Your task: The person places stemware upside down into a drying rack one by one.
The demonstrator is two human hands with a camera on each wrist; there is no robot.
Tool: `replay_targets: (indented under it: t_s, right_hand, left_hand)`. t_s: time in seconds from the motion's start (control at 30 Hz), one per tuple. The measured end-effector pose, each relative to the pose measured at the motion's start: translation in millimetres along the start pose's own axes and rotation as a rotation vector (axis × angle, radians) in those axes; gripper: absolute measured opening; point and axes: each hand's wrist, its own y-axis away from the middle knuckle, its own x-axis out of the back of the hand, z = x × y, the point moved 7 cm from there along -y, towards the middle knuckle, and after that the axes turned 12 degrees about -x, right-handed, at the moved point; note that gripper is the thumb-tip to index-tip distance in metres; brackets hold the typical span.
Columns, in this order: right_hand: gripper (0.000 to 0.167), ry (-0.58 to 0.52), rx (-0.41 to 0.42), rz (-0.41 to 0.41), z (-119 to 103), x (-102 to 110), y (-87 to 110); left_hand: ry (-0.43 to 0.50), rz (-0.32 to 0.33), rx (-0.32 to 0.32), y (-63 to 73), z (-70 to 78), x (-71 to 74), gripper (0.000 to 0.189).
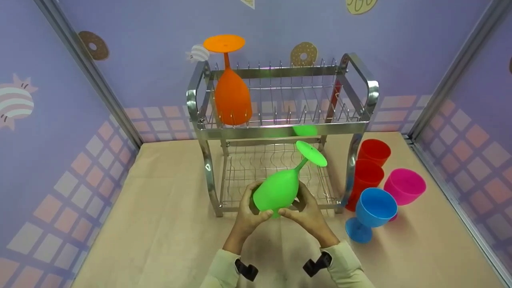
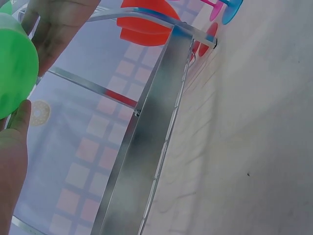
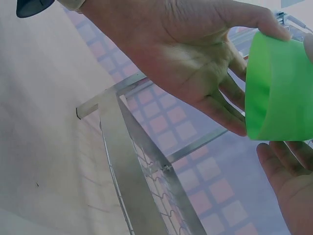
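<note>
A green plastic goblet (image 1: 278, 190) is held between both hands in front of the rack, its bowl low and its stem and round foot tilted up to the right. My left hand (image 1: 249, 210) grips the bowl's left side. On the opposite side, my right hand (image 1: 310, 210) holds it, and the two thumbs nearly meet at the near side. The right wrist view shows fingers around the green bowl (image 3: 288, 93) near its rim; the left wrist view shows only part of the bowl (image 2: 17, 73). Upside down on the rack's upper tier stands an orange goblet (image 1: 233, 98).
A two-tier metal dish rack (image 1: 282, 130) stands behind the hands. To its right are a blue goblet (image 1: 376, 208), a pink goblet (image 1: 405, 186) and red goblets (image 1: 366, 178), mouths up. Patterned panels (image 1: 52, 192) enclose the beige tabletop (image 1: 156, 224).
</note>
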Motion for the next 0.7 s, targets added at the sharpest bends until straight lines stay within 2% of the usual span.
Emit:
replay_targets:
  t_s: [0.43,0.7]
  right_hand:
    - [0.092,0.008,-0.026,0.036,-0.3,0.9,-0.3]
    - [0.092,0.017,-0.024,0.054,-1.7,2.7,-2.0]
  left_hand:
    - [0.025,-0.051,0.01,-1.8,-0.9,-2.5,0.085]
    - [-0.004,-0.065,-0.004,-1.3,2.4,3.4,0.087]
